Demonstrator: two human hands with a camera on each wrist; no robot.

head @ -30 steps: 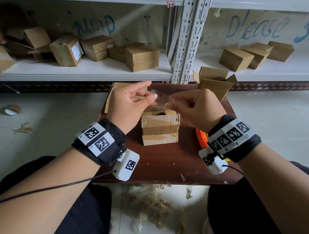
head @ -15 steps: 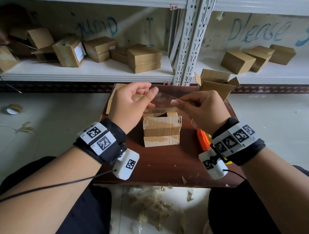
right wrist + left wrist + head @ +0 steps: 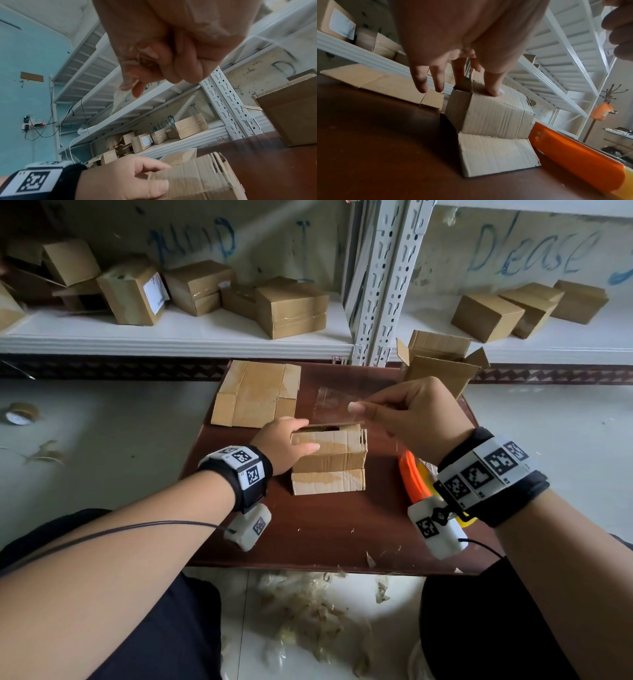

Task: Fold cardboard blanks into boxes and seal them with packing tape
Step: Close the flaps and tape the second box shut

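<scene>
A small, partly folded cardboard box stands mid-table with one flap lying flat towards me. My left hand grips the box's left end, the thumb on the near face and fingers at the open top; in the left wrist view the thumb presses the box. My right hand hovers just above and behind the box. It pinches one end of a clear tape strip, which also shows at the right hand's fingertips in the right wrist view.
A flat cardboard blank lies at the back left of the brown table. An open box stands at the back right. An orange tape dispenser lies right of the box. The shelves behind hold several boxes. Tape scraps litter the floor.
My left hand let go of the tape strip and dropped onto the box's left end. My right hand still holds the strip, now alone.
</scene>
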